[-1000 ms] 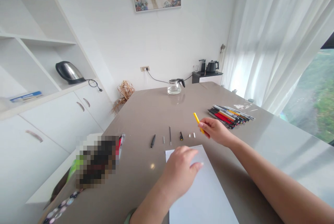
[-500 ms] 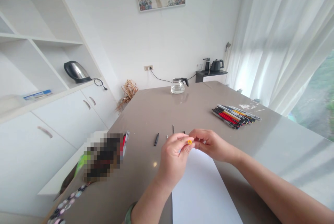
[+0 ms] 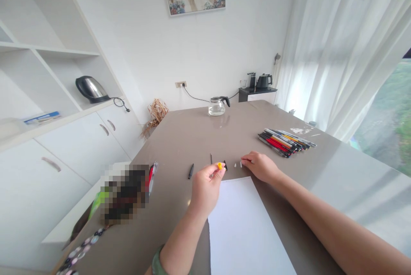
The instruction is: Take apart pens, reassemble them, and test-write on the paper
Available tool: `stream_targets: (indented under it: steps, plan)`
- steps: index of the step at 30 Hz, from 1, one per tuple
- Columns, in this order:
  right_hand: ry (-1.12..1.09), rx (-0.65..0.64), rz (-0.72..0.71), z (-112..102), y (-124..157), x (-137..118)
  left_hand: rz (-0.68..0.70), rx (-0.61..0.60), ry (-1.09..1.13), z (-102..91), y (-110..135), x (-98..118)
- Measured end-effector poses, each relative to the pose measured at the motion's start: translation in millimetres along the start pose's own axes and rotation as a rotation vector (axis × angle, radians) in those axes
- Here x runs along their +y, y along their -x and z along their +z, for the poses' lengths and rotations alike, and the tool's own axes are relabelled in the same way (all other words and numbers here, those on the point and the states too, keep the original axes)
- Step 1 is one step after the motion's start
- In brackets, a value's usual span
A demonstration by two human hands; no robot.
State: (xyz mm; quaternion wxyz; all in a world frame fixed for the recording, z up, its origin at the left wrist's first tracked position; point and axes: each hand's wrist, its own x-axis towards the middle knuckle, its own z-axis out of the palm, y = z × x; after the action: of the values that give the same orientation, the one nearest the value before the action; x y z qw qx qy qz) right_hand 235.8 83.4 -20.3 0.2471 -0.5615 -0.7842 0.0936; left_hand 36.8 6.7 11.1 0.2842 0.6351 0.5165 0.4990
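Note:
My left hand (image 3: 205, 187) is closed in a pinch on a short yellow tube-shaped piece (image 3: 220, 166), held up above the table beyond the paper. On the right, my right hand (image 3: 261, 168) is lowered to the table, its fingertips closed at a small white piece (image 3: 241, 164). Another tiny white piece (image 3: 235, 165) lies just left of it. Behind my left fingertips is a black part (image 3: 225, 165), partly covered. A thin dark rod (image 3: 211, 158) and a black pen part (image 3: 191, 171) lie to the left. A white sheet of paper (image 3: 247, 223) lies below my hands.
A pile of pens (image 3: 285, 142) lies at the right, with white scraps (image 3: 302, 130) behind it. A glass pot (image 3: 217, 107) stands at the table's far end. At the left edge are a blurred dark item (image 3: 126, 196) and a string of beads (image 3: 85, 249).
My hands have parted. The left keeps the yellow piece and has shifted left; the right has let go of it and reached down right to the small white piece. The view has turned slightly.

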Motion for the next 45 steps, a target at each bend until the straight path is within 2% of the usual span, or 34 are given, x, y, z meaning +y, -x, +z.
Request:
stream_targets:
  steps: [10,16,19,22,24,26,29,33,40,45]
  plan:
    - [0.024,-0.039,-0.013,0,1,-8,0.205,-0.053,-0.041,2.4,6,9]
    - [-0.075,-0.005,0.011,1,1,-5,0.243,-0.058,-0.072,3.0,7,8]
    - [-0.258,0.034,0.016,-6,2,-12,0.245,-0.059,-0.083,3.4,6,8]
    - [-0.586,0.110,-0.010,-25,7,-31,0.249,-0.072,-0.100,3.3,6,10]
    - [-0.769,0.078,-0.083,-40,13,-47,0.251,-0.087,-0.129,3.1,7,12]
    - [-0.836,0.050,-0.159,-53,21,-61,0.241,-0.099,-0.166,2.9,7,14]
    - [-0.793,0.029,-0.272,-62,29,-74,0.215,-0.116,-0.207,2.6,8,15]
    - [-0.694,0.014,-0.360,-59,30,-75,0.209,-0.129,-0.228,2.4,8,13]
    - [-0.697,-0.037,-0.380,-54,27,-71,0.161,-0.144,-0.248,2.7,7,10]
    - [-0.705,-0.003,-0.332,-50,26,-69,0.154,-0.152,-0.255,3.0,7,12]
